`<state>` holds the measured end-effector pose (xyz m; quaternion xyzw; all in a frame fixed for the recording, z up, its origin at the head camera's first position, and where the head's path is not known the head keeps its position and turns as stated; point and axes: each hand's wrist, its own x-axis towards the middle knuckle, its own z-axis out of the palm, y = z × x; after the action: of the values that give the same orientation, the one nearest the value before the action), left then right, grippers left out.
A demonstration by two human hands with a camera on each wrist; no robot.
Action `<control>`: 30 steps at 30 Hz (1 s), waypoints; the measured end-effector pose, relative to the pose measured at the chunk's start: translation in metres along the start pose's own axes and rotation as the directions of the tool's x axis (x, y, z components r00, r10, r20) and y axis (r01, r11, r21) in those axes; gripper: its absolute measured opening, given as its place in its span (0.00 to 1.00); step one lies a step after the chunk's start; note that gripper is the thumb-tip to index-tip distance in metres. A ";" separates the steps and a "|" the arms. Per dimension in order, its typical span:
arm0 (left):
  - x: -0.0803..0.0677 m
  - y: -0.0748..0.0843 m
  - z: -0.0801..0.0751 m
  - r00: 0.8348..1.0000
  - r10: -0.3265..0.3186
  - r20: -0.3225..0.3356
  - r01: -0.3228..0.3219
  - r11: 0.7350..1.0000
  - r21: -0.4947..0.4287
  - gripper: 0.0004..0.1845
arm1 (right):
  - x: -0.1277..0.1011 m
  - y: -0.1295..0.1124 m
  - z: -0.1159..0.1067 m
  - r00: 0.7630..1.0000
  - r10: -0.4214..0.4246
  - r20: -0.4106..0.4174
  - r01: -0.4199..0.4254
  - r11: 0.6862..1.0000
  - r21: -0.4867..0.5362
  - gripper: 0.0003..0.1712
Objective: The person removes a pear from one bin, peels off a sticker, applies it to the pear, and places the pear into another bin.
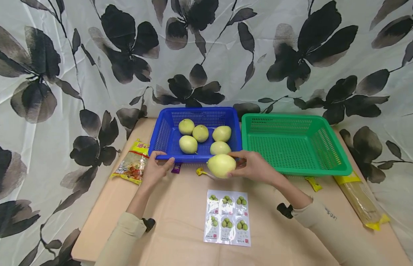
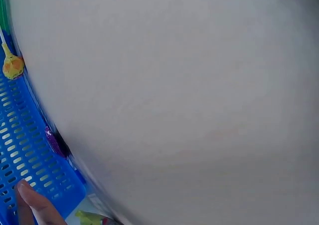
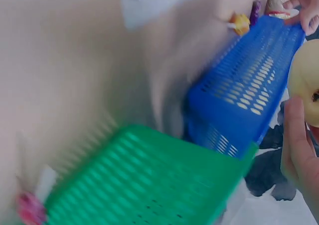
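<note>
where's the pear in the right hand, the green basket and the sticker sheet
pear (image 1: 221,166), head view, middle of its pale skin
green basket (image 1: 339,171), head view, near rim
sticker sheet (image 1: 227,217), head view, centre of the sheet

Your right hand (image 3: 298,150) is showing at the right edge, its fingers curling around a pale yellow-green pear (image 3: 306,88). A blue basket (image 3: 249,90) is sitting tilted across the middle, touching a green basket (image 3: 149,180) that is filling the lower part. A yellow wrapped candy (image 3: 239,22) is lying near the blue basket on the beige table (image 3: 65,70). The picture is blurring.
</note>
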<state>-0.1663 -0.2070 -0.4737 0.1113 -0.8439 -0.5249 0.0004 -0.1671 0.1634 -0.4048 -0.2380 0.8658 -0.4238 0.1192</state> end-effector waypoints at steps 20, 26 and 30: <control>-0.001 -0.004 0.001 1.000 -0.017 0.005 0.017 0.999 -0.032 0.30 | -0.053 0.055 0.058 0.976 0.168 -0.141 -0.137 0.968 0.209 0.40; 0.000 -0.005 0.002 1.000 -0.014 0.012 0.014 0.999 -0.049 0.30 | -0.053 0.074 0.065 0.961 0.203 -0.185 -0.160 0.961 0.224 0.41; 0.001 -0.006 0.003 1.000 -0.003 0.016 0.004 0.998 -0.059 0.30 | -0.052 0.082 0.064 0.955 0.227 -0.193 -0.181 0.956 0.230 0.43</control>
<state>-0.1666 -0.2074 -0.4804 0.1084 -0.8279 -0.5502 -0.0038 -0.1216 0.1903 -0.5086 -0.0851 0.8441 -0.5214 0.0919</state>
